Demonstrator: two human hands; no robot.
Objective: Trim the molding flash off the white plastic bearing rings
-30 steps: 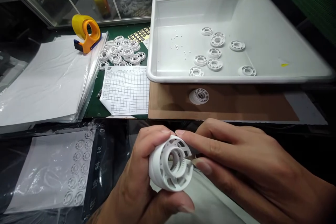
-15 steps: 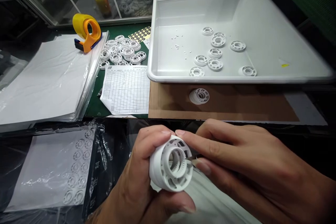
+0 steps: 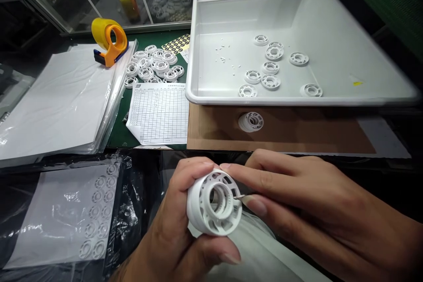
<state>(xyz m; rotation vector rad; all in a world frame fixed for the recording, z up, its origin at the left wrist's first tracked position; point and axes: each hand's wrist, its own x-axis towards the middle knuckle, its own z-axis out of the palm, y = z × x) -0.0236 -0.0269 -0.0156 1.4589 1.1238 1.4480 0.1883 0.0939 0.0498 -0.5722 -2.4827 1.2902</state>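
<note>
My left hand [image 3: 176, 216] is wrapped around a short stack of white plastic rings [image 3: 207, 205], its thumb underneath and fingers over the top. The front ring faces me, showing slots around its rim and a toothed centre hole. My right hand [image 3: 297, 198] is closed in a pinch on a thin pointed metal blade [image 3: 240, 196]. Only the tip of this blade shows; the rest is hidden in the fingers. The tip meets the right side of the front ring at a slot, while my right index fingertip rests against the ring's top edge.
A white tray [image 3: 193, 53] holds several loose rings and white scraps. Another ring stack [image 3: 251, 121] sits on cardboard [image 3: 310, 130]. Left are a ring pile [image 3: 160, 66], a printed form [image 3: 158, 114], an orange tape dispenser [image 3: 112, 44], bagged sheets [image 3: 62, 97] and bagged rings [image 3: 97, 196].
The ring stack has turned slightly in my left hand, and its front slots sit differently. More of the blade tip shows at the ring's right side. Both hands stay nearly in place.
</note>
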